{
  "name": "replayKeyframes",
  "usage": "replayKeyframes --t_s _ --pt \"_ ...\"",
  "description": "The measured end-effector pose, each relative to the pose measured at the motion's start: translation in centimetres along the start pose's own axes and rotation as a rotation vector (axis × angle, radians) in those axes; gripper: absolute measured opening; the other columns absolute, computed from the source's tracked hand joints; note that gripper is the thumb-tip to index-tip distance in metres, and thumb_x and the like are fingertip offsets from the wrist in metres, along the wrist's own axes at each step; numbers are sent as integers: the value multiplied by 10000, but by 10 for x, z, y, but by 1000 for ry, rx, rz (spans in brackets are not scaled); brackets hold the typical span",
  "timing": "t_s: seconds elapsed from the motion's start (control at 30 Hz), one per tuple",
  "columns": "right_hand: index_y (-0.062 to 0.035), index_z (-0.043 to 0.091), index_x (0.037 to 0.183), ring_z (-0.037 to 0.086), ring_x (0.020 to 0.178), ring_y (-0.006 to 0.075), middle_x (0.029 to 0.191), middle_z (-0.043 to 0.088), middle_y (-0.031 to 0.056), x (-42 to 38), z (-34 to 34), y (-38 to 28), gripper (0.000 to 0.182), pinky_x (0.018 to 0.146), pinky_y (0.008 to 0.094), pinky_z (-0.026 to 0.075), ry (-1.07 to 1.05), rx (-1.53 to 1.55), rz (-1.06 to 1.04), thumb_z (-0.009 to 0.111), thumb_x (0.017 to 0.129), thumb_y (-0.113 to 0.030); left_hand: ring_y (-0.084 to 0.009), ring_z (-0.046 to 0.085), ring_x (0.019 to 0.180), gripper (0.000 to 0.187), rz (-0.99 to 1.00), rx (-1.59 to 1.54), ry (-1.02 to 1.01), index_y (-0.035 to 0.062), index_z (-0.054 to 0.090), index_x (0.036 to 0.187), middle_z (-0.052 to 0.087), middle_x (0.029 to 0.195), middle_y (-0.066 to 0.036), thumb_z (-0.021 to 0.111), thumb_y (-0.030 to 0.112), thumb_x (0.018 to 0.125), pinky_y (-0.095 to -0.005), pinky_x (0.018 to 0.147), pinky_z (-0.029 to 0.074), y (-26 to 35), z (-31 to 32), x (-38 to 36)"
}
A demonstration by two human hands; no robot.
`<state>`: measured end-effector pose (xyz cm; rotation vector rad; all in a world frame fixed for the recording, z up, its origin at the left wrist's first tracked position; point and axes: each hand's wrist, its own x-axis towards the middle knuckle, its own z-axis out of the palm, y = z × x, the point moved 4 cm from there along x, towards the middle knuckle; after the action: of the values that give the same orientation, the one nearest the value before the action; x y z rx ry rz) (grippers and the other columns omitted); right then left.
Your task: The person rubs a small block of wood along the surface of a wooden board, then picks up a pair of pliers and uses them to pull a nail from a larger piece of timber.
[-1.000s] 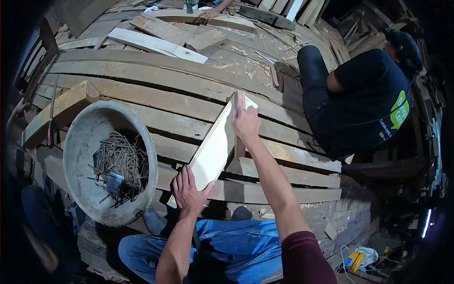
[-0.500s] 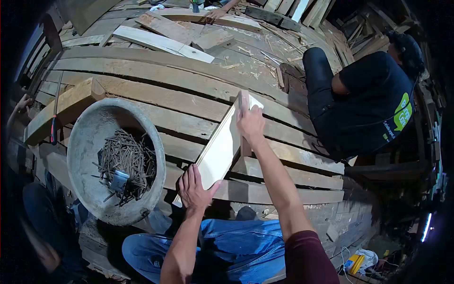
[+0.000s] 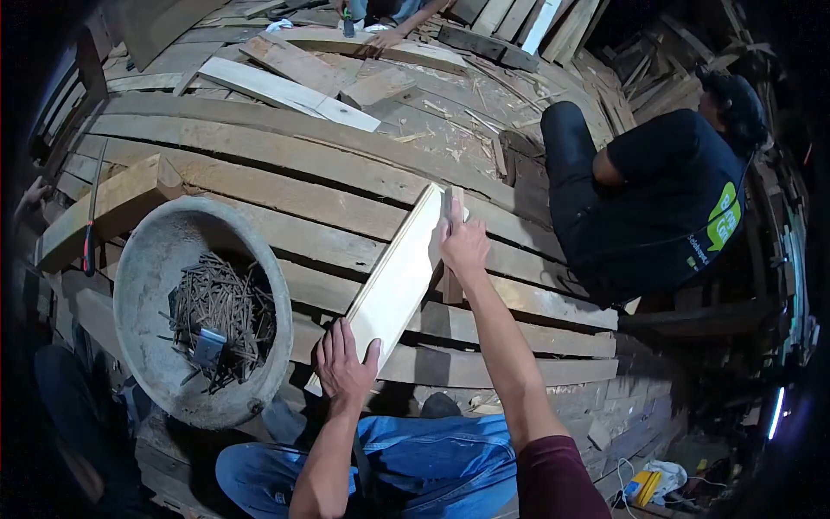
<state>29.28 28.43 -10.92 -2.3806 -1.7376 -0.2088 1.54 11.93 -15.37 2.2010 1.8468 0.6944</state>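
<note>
Your left hand [image 3: 346,359] lies flat over the near end of the pale board [image 3: 393,290], fingers side by side and thumb spread away from them, while your right hand [image 3: 467,246] is closed around a wooden strip [image 3: 452,290] at the board's far right edge – index finger straight along it, the others curled. The board slants away from you across the slats [image 3: 303,177]; just to its left stands a bowl [image 3: 145,324] of nails [image 3: 220,303] – and beyond that a timber [image 3: 117,208] with a red-handled tool [image 3: 88,251] against it.
</note>
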Motion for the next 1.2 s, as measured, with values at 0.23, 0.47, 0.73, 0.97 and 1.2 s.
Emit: replayKeyframes --t_s 0.23,0.47,0.73,0.97,1.2 --pt "-166 418 1524 574 868 410 924 560 231 -95 -19 -19 647 686 524 535 -102 67 -274 635 923 -269 -353 544 1242 757 -4 26 -32 -30 456 1438 557 1388 -209 661 478 916 -506 1088 393 1 -3 -1" --pt "-225 465 1495 593 904 390 954 599 223 -28 6 17 608 707 529 533 0 58 -29 640 918 -309 -365 532 1263 758 -51 -8 -68 -40 471 1431 554 1398 -220 670 471 907 -496 1118 372 3 -3 -1" --pt "-185 453 1512 599 962 409 971 593 233 -57 -5 -10 607 695 541 559 -129 57 -93 605 930 -268 -397 530 1240 744 -3 44 4 -47 479 1414 557 1381 -227 700 435 891 -517 1087 384 4 1 -5" --pt "-198 452 1511 608 951 397 959 613 218 -18 -1 10 623 716 528 552 -1 104 -46 620 930 -347 -405 505 1257 764 -45 16 -73 -59 439 1437 526 1409 -245 692 410 889 -513 1105 359 3 2 -6" --pt "-151 440 1508 596 889 407 948 596 221 -48 4 -4 660 679 541 537 -61 178 -228 629 879 -211 -407 492 1264 790 -33 42 -43 -49 429 1434 522 1394 -252 722 391 846 -525 1109 349 -3 13 -12"
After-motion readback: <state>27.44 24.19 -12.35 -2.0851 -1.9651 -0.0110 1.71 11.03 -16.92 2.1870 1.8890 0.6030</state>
